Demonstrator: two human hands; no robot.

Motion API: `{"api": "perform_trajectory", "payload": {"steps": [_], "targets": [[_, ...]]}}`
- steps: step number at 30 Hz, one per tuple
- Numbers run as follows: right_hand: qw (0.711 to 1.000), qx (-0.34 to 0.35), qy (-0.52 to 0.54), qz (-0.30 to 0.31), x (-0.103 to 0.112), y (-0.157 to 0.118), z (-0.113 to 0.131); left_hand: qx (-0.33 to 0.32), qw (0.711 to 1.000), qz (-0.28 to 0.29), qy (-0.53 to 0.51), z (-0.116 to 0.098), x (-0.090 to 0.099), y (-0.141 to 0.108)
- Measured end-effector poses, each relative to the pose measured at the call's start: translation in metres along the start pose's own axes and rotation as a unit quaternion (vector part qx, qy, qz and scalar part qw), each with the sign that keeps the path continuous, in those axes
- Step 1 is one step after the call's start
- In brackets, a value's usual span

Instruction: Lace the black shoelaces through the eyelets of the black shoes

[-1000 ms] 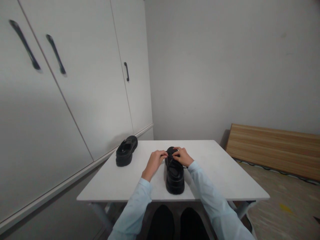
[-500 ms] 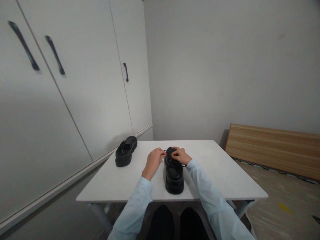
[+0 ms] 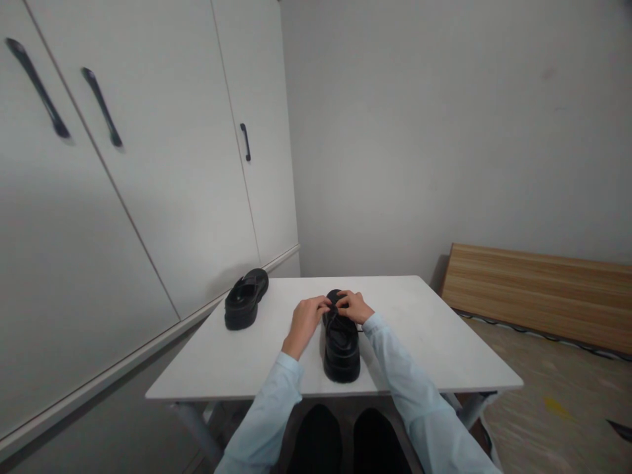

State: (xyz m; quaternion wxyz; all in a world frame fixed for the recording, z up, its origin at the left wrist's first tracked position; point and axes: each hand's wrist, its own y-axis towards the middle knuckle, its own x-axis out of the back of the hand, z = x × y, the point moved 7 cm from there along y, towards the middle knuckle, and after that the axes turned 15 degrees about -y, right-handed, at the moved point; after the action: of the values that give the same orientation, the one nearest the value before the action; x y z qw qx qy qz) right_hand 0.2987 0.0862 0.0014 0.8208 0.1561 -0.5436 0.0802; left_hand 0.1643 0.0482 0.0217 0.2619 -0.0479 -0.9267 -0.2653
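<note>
A black lace-up shoe [image 3: 342, 359] stands upright on the white table, heel toward me and toe pointing away. My left hand [image 3: 307, 319] reaches its lacing from the left, fingertips pinched on the shoelace. From the right, my right hand [image 3: 354, 307] bends over the front of the shoe with thumb and fingers closed on the lace too. A loose lace end shows by the right wrist. The fingers partly cover the toe and lacing. The matching black shoe [image 3: 241, 311] rests at the table's left edge, apart from both hands.
The white table [image 3: 419, 355] spans the space before my knees. Along the left stands a white cabinet [image 3: 197, 164] with dark handles. A wood-grain board [image 3: 538, 289] leans against the grey wall on the right, above a covered floor.
My hands have come slightly closer together over the lacing, still holding the lace. The whole view has shifted a little; the left shoe stays in its place on the table.
</note>
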Motion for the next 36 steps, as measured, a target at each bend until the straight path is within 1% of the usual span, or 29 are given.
{"api": "perform_trajectory", "payload": {"steps": [4, 8, 11, 14, 16, 20, 25, 28, 31, 36], "targets": [[1.0, -0.013, -0.001, -0.017, -0.003, 0.0, -0.002, 0.001, 0.999, -0.007, -0.052, 0.003, -0.004, -0.004], [0.998, -0.026, 0.008, -0.052, -0.006, -0.002, -0.007, -0.018, 0.998, -0.032, -0.059, 0.009, -0.008, -0.009], [0.997, -0.04, 0.015, -0.067, -0.009, -0.004, -0.011, -0.033, 0.995, -0.044, -0.084, 0.018, -0.014, -0.012], [0.996, -0.05, 0.018, -0.078, -0.01, -0.007, -0.011, -0.036, 0.987, -0.053, -0.146, 0.029, -0.02, -0.015], [0.994, -0.053, 0.02, -0.09, -0.01, -0.008, -0.01, -0.027, 0.979, -0.05, -0.196, 0.036, -0.024, -0.016], [0.991, -0.055, 0.035, -0.117, -0.007, -0.013, -0.01, 0.01, 0.957, -0.023, -0.288, 0.046, -0.035, -0.017], [0.984, -0.051, 0.073, -0.158, -0.003, -0.019, -0.013, 0.037, 0.935, -0.016, -0.352, 0.048, -0.043, -0.018], [0.974, -0.05, 0.1, -0.199, 0.002, -0.025, -0.013, 0.051, 0.93, -0.035, -0.363, 0.047, -0.042, -0.02], [0.961, -0.054, 0.124, -0.241, 0.009, -0.033, -0.011, 0.073, 0.933, -0.053, -0.348, 0.049, -0.04, -0.022], [0.942, -0.058, 0.193, -0.267, 0.024, -0.04, -0.01, 0.086, 0.941, -0.068, -0.321, 0.056, -0.04, -0.022]]}}
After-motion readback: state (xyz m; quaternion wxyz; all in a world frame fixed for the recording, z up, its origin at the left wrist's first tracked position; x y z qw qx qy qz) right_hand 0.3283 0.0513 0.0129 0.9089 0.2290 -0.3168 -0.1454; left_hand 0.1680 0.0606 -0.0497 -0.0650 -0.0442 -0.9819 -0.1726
